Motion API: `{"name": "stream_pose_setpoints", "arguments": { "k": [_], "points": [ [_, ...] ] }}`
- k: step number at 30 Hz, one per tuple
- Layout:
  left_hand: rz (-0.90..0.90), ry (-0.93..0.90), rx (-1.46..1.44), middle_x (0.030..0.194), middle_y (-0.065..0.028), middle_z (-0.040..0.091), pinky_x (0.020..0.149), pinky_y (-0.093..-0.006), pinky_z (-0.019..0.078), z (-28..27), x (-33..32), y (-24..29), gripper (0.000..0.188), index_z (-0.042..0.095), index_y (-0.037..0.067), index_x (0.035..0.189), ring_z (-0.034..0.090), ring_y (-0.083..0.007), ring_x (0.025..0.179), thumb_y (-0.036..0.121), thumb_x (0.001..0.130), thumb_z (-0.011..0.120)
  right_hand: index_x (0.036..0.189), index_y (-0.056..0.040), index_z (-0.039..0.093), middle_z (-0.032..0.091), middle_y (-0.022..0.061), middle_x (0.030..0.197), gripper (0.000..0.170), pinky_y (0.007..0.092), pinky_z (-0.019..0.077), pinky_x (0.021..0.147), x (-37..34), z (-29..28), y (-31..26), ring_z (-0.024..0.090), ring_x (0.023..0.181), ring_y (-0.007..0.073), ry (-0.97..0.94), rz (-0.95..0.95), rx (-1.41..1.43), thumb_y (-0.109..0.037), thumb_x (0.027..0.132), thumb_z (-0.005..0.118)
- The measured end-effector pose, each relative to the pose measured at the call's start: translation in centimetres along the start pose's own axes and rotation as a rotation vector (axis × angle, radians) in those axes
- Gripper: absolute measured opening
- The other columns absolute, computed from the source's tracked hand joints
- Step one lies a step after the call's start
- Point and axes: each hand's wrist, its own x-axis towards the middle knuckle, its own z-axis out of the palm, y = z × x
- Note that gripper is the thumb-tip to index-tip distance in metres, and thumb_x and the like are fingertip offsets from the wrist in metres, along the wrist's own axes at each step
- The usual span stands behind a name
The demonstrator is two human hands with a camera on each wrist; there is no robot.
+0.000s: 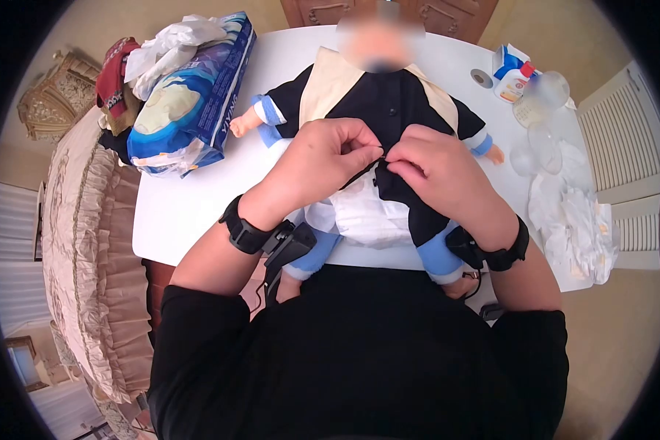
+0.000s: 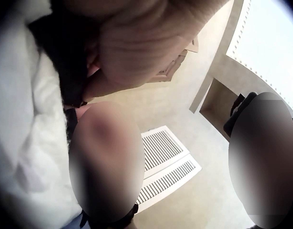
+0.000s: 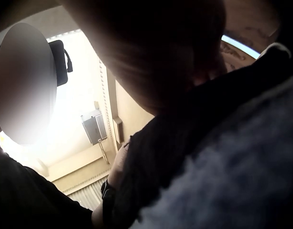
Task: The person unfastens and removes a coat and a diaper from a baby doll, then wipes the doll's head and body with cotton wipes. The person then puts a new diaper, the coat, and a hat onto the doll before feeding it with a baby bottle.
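A baby doll [image 1: 494, 154] lies on its back on the white table [image 1: 176, 220], its head away from me. It wears a black button-front garment [image 1: 374, 99] with cream side panels over blue clothing. Below the garment's parted lower front shows a white diaper [image 1: 374, 216]. With thumb and index finger, my left hand [image 1: 326, 158] pinches one front edge of the garment. My right hand [image 1: 447, 172] pinches the facing edge, its fingertips close against the left ones. The small fastening between them is hidden by the fingers. In the left wrist view, the white diaper [image 2: 41, 143] lies beside the left palm.
A blue diaper pack [image 1: 191, 103] with a crumpled white cloth [image 1: 172, 48] on top stands at the left. At the back right are a white bottle with a red cap [image 1: 513, 82] and clear containers [image 1: 539, 150]. Crumpled white wipes [image 1: 572, 227] lie along the right edge.
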Motion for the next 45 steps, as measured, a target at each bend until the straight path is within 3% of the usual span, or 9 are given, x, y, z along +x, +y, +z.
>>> {"name": "stream_pose_setpoints", "arguments": {
  "k": [4, 9, 12, 23, 25, 30, 37, 45],
  "points": [
    [0.006, 0.004, 0.030, 0.072, 0.0051, 0.059, 0.056, -0.0191, 0.0406, 0.0, 0.0, 0.2, 0.009, 0.066, 0.000, 0.091, 0.047, -0.0005, 0.065, 0.009, 0.091, 0.065, 0.082, -0.0026, 0.061, 0.055, 0.0094, 0.079, 0.008, 0.0384, 0.0483, 0.061, 0.0, 0.2, -0.1, 0.060, 0.072, 0.0293, -0.002, 0.030, -0.054, -0.006, 0.079, 0.067],
    [0.016, 0.007, 0.006, 0.073, 0.0043, 0.060, 0.058, -0.0195, 0.0420, -0.2, 0.2, 0.1, 0.010, 0.066, -0.001, 0.091, 0.049, -0.0012, 0.066, 0.009, 0.091, 0.065, 0.081, -0.0029, 0.056, 0.049, 0.0079, 0.079, 0.013, 0.0356, 0.0476, 0.059, -0.1, -0.4, -0.1, 0.057, 0.071, 0.0254, 0.056, -0.285, -0.172, -0.005, 0.077, 0.068],
    [0.011, -0.003, -0.008, 0.075, 0.0037, 0.061, 0.059, -0.0195, 0.0431, -0.1, 0.3, 0.1, 0.010, 0.067, -0.001, 0.091, 0.050, -0.0017, 0.068, 0.008, 0.090, 0.065, 0.078, -0.0031, 0.054, 0.047, 0.0074, 0.077, 0.015, 0.0341, 0.0472, 0.058, 0.1, -0.4, 0.0, 0.056, 0.068, 0.0242, 0.092, -0.313, -0.194, -0.004, 0.076, 0.069],
    [0.012, -0.002, -0.012, 0.077, 0.0031, 0.063, 0.061, -0.0197, 0.0442, -0.2, 0.3, 0.1, 0.011, 0.067, -0.002, 0.093, 0.051, -0.0023, 0.070, 0.009, 0.091, 0.064, 0.079, -0.0033, 0.053, 0.046, 0.0084, 0.078, 0.017, 0.0341, 0.0480, 0.060, 0.5, -0.1, -0.2, 0.056, 0.070, 0.0256, 0.080, -0.223, -0.167, -0.004, 0.075, 0.069],
    [-0.066, -0.047, -0.003, 0.081, 0.0017, 0.064, 0.066, -0.0200, 0.0449, -0.6, 0.1, 0.7, 0.015, 0.067, -0.002, 0.094, 0.053, -0.0035, 0.074, 0.011, 0.094, 0.060, 0.080, -0.0033, 0.053, 0.046, 0.0087, 0.079, 0.016, 0.0342, 0.0483, 0.061, 0.5, -0.1, -0.3, 0.056, 0.070, 0.0262, 0.075, -0.210, -0.158, -0.004, 0.076, 0.068],
    [-0.014, -0.091, -0.093, 0.084, -0.0002, 0.064, 0.074, -0.0210, 0.0452, -1.0, 0.4, -0.2, 0.020, 0.065, -0.003, 0.094, 0.055, -0.0060, 0.079, 0.013, 0.098, 0.053, 0.085, -0.0043, 0.055, 0.048, 0.0088, 0.081, 0.016, 0.0354, 0.0488, 0.063, 0.9, 0.0, -0.8, 0.057, 0.073, 0.0263, 0.028, -0.103, 0.009, -0.004, 0.076, 0.068],
    [-0.067, -0.191, -0.225, 0.087, 0.0003, 0.062, 0.077, -0.0208, 0.0446, -1.2, 0.6, -1.2, 0.021, 0.065, -0.001, 0.096, 0.054, -0.0070, 0.082, 0.014, 0.099, 0.050, 0.087, -0.0050, 0.056, 0.049, 0.0084, 0.084, 0.016, 0.0351, 0.0489, 0.063, 0.9, -0.1, -0.2, 0.057, 0.075, 0.0257, -0.044, -0.221, -0.105, -0.005, 0.076, 0.068],
    [-0.066, -0.181, -0.159, 0.087, 0.0004, 0.063, 0.076, -0.0210, 0.0453, -1.2, 0.5, -1.1, 0.020, 0.065, -0.001, 0.098, 0.055, -0.0070, 0.082, 0.014, 0.099, 0.051, 0.083, -0.0022, 0.053, 0.047, 0.0086, 0.082, 0.018, 0.0335, 0.0498, 0.060, 1.1, 0.3, 0.0, 0.057, 0.072, 0.0246, -0.014, -0.270, -0.161, -0.004, 0.075, 0.069]
  ]
}}
